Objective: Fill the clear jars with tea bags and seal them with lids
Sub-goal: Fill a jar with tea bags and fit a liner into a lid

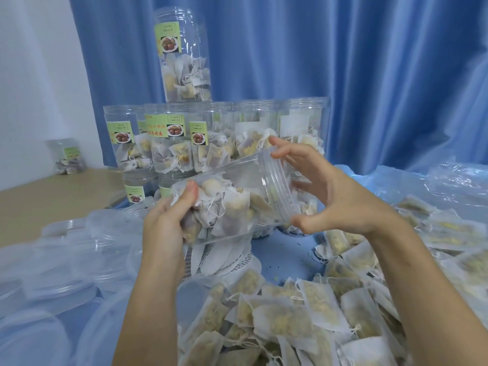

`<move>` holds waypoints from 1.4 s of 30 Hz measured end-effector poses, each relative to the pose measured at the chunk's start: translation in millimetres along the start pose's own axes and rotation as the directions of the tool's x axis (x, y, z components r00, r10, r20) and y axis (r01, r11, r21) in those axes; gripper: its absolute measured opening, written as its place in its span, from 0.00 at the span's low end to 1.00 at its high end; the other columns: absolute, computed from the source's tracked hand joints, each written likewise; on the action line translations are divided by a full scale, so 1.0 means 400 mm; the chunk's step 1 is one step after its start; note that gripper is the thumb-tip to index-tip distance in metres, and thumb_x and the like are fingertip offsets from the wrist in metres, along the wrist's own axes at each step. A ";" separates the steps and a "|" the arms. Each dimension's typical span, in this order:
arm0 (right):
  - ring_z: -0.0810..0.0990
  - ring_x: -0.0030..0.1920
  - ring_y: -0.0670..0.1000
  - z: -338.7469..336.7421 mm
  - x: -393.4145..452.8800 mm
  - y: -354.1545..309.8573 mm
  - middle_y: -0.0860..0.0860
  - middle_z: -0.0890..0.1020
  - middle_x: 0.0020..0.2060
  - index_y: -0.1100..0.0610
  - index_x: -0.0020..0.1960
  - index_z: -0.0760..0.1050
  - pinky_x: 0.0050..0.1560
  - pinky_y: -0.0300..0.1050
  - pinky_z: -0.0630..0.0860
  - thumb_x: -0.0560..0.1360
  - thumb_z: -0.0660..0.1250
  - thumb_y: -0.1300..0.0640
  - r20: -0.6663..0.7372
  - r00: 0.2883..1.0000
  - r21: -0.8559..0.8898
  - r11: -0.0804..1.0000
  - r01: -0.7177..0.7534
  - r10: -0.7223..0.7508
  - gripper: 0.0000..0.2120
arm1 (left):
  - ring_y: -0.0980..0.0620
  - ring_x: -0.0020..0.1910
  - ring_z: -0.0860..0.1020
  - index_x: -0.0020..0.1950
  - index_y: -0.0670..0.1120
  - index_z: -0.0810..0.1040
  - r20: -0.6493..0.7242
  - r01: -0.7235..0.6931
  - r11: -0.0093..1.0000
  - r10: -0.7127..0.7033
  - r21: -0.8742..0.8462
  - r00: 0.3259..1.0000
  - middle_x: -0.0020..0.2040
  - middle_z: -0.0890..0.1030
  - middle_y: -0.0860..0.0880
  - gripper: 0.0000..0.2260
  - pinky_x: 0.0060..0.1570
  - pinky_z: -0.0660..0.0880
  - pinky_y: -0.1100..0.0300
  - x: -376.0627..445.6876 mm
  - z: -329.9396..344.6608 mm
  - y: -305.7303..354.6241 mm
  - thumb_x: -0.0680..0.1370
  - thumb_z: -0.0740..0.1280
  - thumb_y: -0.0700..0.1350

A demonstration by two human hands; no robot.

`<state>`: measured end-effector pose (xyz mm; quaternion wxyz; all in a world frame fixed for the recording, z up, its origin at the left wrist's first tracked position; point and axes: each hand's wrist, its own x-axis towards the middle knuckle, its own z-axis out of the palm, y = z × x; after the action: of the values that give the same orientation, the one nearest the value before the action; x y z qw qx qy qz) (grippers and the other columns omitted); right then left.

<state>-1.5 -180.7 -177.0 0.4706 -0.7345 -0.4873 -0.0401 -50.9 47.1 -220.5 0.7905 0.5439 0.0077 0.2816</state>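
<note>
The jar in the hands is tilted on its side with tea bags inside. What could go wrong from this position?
1. The jar lies nearly sideways, its threaded mouth toward the right hand, which is open around the rim. I see no lid on it, so tea bags may slide out.
2. Only the left hand grips the jar; a slip could drop it.
3. The stacked jars stand just behind; a bump may topple them.

A blue-covered counter (285, 257) carries a heap of loose tea bags (303, 313) at the near right, clear plastic lids (87, 262) at the left, white paper labels (224, 257) in the middle, and stacked, labelled jars of tea bags (169, 143) behind.
</note>
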 end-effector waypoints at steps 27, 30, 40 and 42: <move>0.78 0.58 0.40 0.049 0.035 -0.006 0.37 0.77 0.59 0.40 0.75 0.52 0.53 0.39 0.76 0.47 0.75 0.30 -0.315 0.905 0.197 0.953 -0.231 0.285 0.62 | 0.46 0.54 0.81 0.58 0.40 0.78 -0.093 0.018 0.965 -0.044 -0.262 0.995 0.51 0.83 0.47 0.24 0.54 0.79 0.52 -0.007 0.046 -0.010 0.67 0.69 0.51; 0.76 0.60 0.44 0.067 0.045 -0.023 0.40 0.75 0.62 0.43 0.72 0.61 0.56 0.46 0.77 0.45 0.76 0.31 -0.402 0.880 0.241 0.957 -0.164 0.252 0.58 | 0.43 0.57 0.80 0.63 0.43 0.76 -0.024 0.113 0.971 -0.121 -0.211 0.992 0.58 0.81 0.43 0.23 0.56 0.76 0.41 -0.016 0.061 0.011 0.72 0.67 0.53; 0.74 0.54 0.31 0.124 0.097 -0.134 0.33 0.74 0.53 0.45 0.69 0.65 0.57 0.30 0.72 0.44 0.75 0.31 -0.616 0.764 0.198 0.976 -0.087 0.193 0.55 | 0.63 0.53 0.74 0.58 0.60 0.72 0.418 -0.389 0.500 0.059 0.774 0.907 0.55 0.75 0.61 0.29 0.48 0.73 0.65 -0.020 0.080 0.247 0.61 0.78 0.46; 0.73 0.48 0.24 0.144 0.128 -0.168 0.31 0.76 0.48 0.40 0.60 0.67 0.46 0.21 0.70 0.44 0.79 0.34 -0.528 0.836 0.208 0.977 -0.038 0.145 0.46 | 0.64 0.43 0.78 0.49 0.56 0.77 0.407 -0.450 0.470 0.198 0.759 0.892 0.45 0.81 0.58 0.23 0.36 0.73 0.71 -0.027 0.071 0.279 0.57 0.79 0.52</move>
<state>-48.4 -98.7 -138.7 0.6577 -0.6678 -0.3005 -0.1764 -99.7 45.7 -115.8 0.3570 0.8771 -0.0675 0.3143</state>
